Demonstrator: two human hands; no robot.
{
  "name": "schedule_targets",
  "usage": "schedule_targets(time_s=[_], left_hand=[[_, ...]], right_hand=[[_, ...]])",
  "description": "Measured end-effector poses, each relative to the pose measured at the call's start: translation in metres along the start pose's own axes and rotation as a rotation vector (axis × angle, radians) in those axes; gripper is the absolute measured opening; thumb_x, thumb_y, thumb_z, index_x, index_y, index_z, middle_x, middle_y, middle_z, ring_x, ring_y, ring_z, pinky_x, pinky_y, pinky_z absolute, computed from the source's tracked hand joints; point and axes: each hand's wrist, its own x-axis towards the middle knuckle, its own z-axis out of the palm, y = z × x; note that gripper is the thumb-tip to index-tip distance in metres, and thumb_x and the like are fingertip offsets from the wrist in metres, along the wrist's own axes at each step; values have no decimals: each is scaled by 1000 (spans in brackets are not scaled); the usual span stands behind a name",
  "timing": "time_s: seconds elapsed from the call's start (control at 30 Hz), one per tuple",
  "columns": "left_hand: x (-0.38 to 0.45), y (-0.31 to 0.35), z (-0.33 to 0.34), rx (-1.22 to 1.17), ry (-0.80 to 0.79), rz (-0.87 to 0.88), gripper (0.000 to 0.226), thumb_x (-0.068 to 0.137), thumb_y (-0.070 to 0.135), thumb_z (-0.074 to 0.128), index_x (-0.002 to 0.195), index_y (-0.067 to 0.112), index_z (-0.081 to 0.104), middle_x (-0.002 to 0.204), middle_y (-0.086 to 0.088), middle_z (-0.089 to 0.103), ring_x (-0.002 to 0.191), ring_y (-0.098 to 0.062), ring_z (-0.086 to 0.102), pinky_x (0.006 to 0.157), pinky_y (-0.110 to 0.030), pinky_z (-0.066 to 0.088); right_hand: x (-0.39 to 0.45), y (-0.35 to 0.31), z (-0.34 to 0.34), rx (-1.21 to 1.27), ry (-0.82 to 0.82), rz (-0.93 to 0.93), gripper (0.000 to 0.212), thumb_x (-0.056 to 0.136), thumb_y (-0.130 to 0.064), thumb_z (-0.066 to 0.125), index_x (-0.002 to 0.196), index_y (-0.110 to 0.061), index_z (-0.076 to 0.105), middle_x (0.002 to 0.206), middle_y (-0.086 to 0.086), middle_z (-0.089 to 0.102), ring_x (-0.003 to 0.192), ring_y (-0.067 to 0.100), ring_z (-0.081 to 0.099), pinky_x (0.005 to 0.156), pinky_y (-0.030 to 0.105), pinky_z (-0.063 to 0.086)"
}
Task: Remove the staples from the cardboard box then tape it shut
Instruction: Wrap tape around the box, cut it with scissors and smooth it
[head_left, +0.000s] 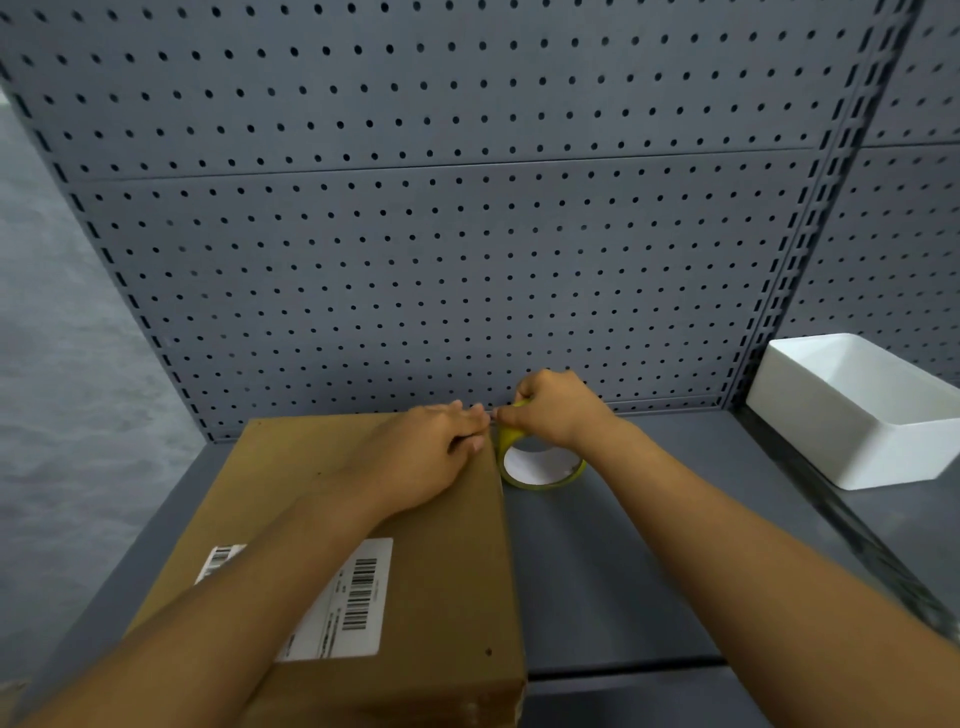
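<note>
A brown cardboard box (447, 561) with white barcode labels lies flat on the grey shelf. My left hand (431, 452) rests on the box's far right corner, fingers stretched toward the edge. Just right of that corner stands a yellow tape roll (545, 470) with a white core. My right hand (556, 410) grips the top of the roll, its fingers curled round it. The fingertips of both hands nearly meet at the box's far corner. Any tape strip between them is too thin to make out.
A white rectangular bin (852, 415) stands at the right on the adjoining shelf. A grey pegboard wall (441, 234) rises right behind the box. The grey shelf surface (613, 571) stretches to the right of the box.
</note>
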Motion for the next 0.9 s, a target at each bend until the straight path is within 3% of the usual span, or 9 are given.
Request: schedule_targets(time_s=[0.17, 0.3, 0.47, 0.57, 0.63, 0.7, 0.73, 0.8, 0.9], left_hand=[[-3, 1, -4, 104, -28, 35, 43, 103, 31, 35, 146, 30, 35, 153, 11, 30, 143, -6, 23, 116, -29, 22], [-7, 6, 2, 80, 12, 40, 45, 103, 29, 34, 147, 22, 34, 153, 5, 34, 142, -7, 25, 109, -14, 14], [-10, 1, 0, 67, -18, 4, 47, 103, 36, 30, 150, 29, 26, 155, 11, 27, 143, -6, 19, 113, -20, 13], [-15, 3, 6, 90, -16, -15, 47, 104, 39, 20, 151, 34, 19, 158, 16, 15, 145, -4, 11, 113, -21, 6], [-15, 1, 5, 92, -23, -38, 47, 103, 40, 20, 150, 37, 20, 157, 17, 16, 145, -6, 13, 114, -24, 8], [-11, -1, 3, 70, -24, -56, 46, 103, 42, 23, 149, 39, 24, 155, 17, 23, 143, -10, 20, 115, -31, 12], [-9, -2, 1, 60, -20, -60, 46, 102, 43, 24, 148, 40, 26, 154, 17, 27, 142, -13, 23, 115, -35, 15], [-5, -1, 1, 69, -8, -66, 45, 102, 43, 24, 147, 41, 28, 151, 16, 31, 139, -14, 26, 113, -38, 19], [-6, 0, 4, 134, 11, -46, 45, 103, 41, 24, 148, 38, 28, 152, 17, 29, 138, -9, 25, 111, -35, 17]], right_hand=[[-2, -5, 1, -43, -3, 15, 39, 83, -44, 64, 66, -14, 49, 61, 3, 49, 62, 20, 47, 59, 31, 43], [-4, -6, 0, -38, 9, 21, 41, 85, -45, 63, 65, -13, 47, 59, 3, 46, 61, 20, 46, 58, 30, 41], [-7, -5, 2, -33, 30, 8, 44, 87, -47, 61, 62, -14, 44, 60, 2, 46, 59, 19, 46, 58, 30, 41], [-14, 2, 0, 176, 32, -25, 51, 92, -54, 51, 65, -13, 40, 62, 2, 42, 60, 18, 41, 59, 30, 35], [-20, 15, -3, 380, 45, -8, 54, 94, -55, 44, 67, -9, 43, 66, 10, 45, 64, 23, 45, 66, 31, 40], [-22, 33, -2, 572, 43, 48, 66, 93, -58, 44, 85, 7, 55, 89, 30, 58, 85, 42, 57, 88, 42, 50], [-24, 40, 0, 623, 24, 78, 72, 90, -60, 46, 99, 10, 56, 103, 30, 60, 99, 43, 58, 97, 49, 47], [-28, 47, 5, 661, -24, 131, 78, 82, -69, 48, 105, 4, 61, 105, 19, 67, 103, 33, 63, 101, 45, 46], [-28, 47, 17, 855, -27, 208, 68, 78, -71, 54, 97, -8, 70, 95, 6, 73, 91, 20, 68, 89, 35, 51]])
